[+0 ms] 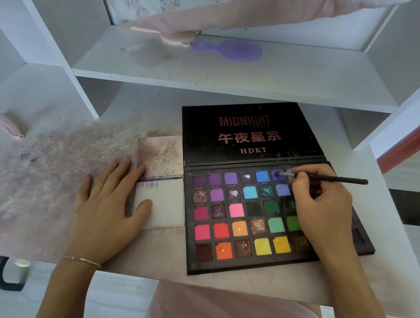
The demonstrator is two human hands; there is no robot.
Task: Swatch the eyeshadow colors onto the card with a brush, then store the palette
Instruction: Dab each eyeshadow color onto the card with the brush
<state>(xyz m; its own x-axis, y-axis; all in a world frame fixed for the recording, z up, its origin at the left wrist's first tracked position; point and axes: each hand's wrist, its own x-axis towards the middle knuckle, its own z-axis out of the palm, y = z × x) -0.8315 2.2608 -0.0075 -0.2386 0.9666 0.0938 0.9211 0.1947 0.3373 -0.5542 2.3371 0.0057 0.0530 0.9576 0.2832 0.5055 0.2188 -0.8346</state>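
The open eyeshadow palette [249,215] lies flat on the stained white desk [43,192], its black lid [245,134] folded back under the shelf [226,77]. The right hand [320,210] rests over the palette's right columns, hiding several pans, and pinches a thin black brush [332,178] between thumb and curled fingers; the brush tip sits in a dark blue pan [277,175] in the top row. Just left of the palette, touching its edge, lies the white card [164,206], with a short row of small purple swatches along its upper left edge. Above it sits a smudged pinkish card [162,156]. The left hand [110,199] lies flat, fingers straight and spread, thumb pressing the white card. On the shelf above lie a purple hairbrush [231,50] and a pink comb [165,36], partly under a floral cloth [195,3]. A pink clip [11,125] lies far left on the desk.
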